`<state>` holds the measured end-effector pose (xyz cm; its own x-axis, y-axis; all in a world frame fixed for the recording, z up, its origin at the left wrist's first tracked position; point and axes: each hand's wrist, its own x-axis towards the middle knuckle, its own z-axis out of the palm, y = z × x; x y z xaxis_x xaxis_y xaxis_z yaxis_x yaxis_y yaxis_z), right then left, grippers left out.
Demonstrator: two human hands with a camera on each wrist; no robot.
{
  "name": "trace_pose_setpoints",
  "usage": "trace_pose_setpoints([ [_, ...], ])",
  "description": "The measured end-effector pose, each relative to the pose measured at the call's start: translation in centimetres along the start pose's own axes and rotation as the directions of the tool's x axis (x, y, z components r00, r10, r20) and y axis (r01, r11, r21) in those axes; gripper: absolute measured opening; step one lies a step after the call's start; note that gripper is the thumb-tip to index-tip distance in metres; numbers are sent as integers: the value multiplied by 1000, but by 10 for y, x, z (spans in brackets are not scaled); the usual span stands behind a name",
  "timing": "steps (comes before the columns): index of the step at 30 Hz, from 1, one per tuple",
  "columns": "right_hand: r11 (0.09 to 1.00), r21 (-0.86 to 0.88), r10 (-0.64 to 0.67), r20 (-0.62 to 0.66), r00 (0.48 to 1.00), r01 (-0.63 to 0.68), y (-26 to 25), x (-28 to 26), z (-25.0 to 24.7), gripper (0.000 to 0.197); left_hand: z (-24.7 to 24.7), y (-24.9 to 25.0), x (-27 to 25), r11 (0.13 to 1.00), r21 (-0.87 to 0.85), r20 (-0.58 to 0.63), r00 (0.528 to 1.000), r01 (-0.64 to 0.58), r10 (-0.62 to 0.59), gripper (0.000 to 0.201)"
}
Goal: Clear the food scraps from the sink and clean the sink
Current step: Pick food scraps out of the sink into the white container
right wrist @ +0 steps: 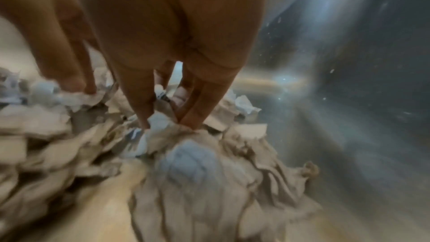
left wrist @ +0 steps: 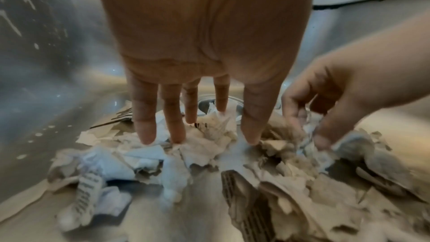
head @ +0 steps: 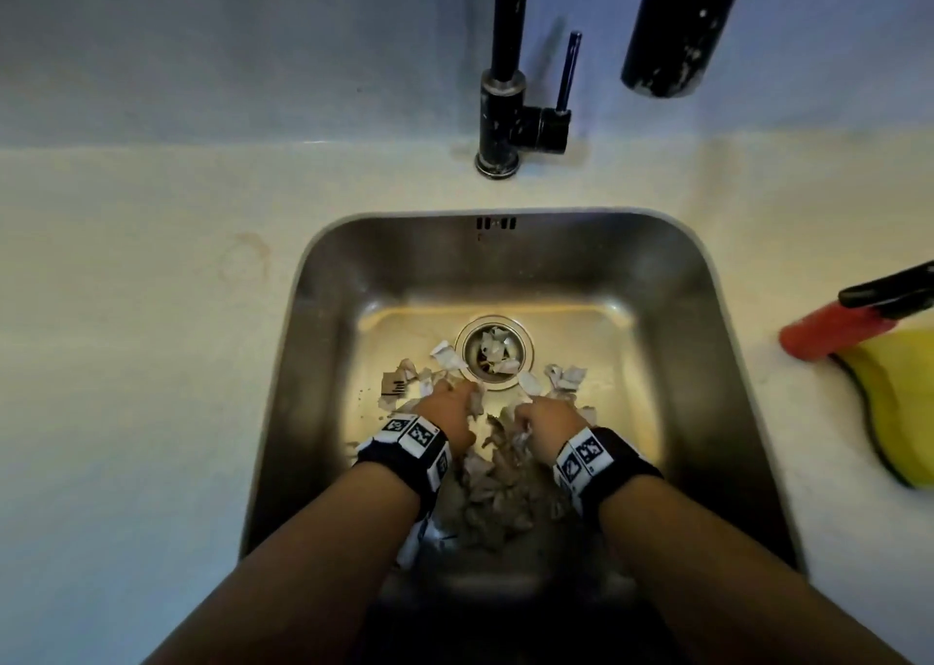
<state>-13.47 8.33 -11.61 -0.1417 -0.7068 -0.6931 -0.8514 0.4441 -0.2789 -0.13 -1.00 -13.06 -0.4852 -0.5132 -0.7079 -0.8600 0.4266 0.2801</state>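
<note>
The left hand reaches down with straight, spread fingers, the tips pressing into wet scraps; its grip is wide and closed on nothing. The right hand has thumb and fingers drawn narrow, pinching a clump of the scraps, though blur hides just how much it holds. Both hands are low in the steel sink, where torn, soggy bits lie heaped across the floor from the near wall to the drain, with a few pieces inside the drain. A black tap stands behind on the pale surface. At the right edge a yellow cloth and a red-handled tool are cut off.
</note>
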Motion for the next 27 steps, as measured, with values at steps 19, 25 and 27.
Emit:
trace_pose_setpoints([
  [19, 905, 424, 192, -368, 910, -20, 8, -68, -46, 12, 6, 24, -4, 987, 140, -41, 995, -85, 91, 37],
  [25, 903, 429, 224, -438, 871, -16, 5, -103, -64, 14, -42, 60, -32, 981, -26, -244, 953, -192, 180, 12],
  [27, 902, 432, 225, -463, 857, -4, 5, -118, -73, 15, -56, 74, -43, 966, -70, -293, 931, -247, 217, 15],
])
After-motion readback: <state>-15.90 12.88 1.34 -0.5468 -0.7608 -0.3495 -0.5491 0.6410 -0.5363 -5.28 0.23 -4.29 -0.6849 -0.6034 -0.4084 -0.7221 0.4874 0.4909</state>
